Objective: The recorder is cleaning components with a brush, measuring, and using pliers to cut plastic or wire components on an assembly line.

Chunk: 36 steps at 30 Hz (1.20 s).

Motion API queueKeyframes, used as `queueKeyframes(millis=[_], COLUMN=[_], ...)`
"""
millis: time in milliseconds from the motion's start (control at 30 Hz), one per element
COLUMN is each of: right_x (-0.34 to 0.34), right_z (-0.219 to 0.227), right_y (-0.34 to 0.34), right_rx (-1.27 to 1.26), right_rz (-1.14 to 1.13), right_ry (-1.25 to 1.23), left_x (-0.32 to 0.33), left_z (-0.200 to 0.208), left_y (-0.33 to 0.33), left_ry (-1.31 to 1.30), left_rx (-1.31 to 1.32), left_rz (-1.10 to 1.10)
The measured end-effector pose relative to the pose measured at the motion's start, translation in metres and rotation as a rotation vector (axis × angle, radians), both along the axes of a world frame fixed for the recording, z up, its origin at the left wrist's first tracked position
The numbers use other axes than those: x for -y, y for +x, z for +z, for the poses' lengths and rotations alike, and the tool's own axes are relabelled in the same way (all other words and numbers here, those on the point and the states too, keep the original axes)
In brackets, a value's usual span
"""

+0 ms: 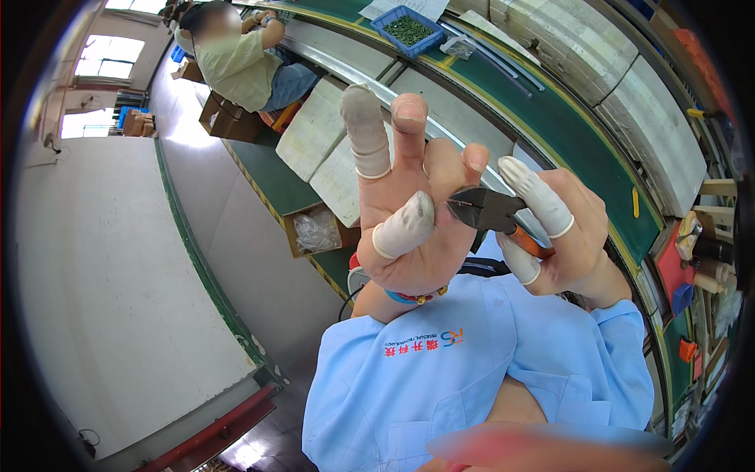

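Just right of the frame's centre, the right hand has its fingers closed around orange-handled cutters, their dark tip pointing left, beside the palm of the left hand. That hand shows 2 raised fingers, others curled, thumb folded inward; I cannot tell whether they pinch something small. Each hand wears 2 white finger cots. At upper centre, a blue tray of green pieces sits on the green tabletop.

Pliers across gap beside left hand
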State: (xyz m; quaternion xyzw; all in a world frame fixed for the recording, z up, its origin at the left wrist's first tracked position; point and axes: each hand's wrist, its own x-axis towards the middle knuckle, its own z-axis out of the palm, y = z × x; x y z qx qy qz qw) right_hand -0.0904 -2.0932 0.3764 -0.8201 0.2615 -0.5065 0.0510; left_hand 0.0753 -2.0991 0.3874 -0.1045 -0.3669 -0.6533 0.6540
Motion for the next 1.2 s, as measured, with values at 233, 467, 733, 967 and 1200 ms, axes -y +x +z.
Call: queueKeyframes(millis=[233,467,733,967,1200], right_x=[-0.006,-0.002,-0.007,-0.014,-0.007], right_z=[-0.002,0.001,0.002,-0.001,-0.049], right_y=[0.001,0.001,-0.002,-0.027,-0.064], right_rx=[0.013,0.014,-0.03,0.102,0.227], right_rz=[0.013,-0.004,0.044,-0.046,-0.355], right_ry=[0.068,0.035,0.131,0.359,0.639], left_x=[0.0,-0.003,-0.005,-0.003,-0.003], left_z=[-0.002,-0.001,0.0,-0.003,-0.006], left_y=[0.001,-0.002,-0.002,0.005,0.006], left_ry=[0.002,0.019,0.041,0.097,0.257], left_rx=[0.004,-0.002,-0.015,0.006,-0.135], left_rz=[-0.011,-0.014,-0.018,-0.039,-0.21])
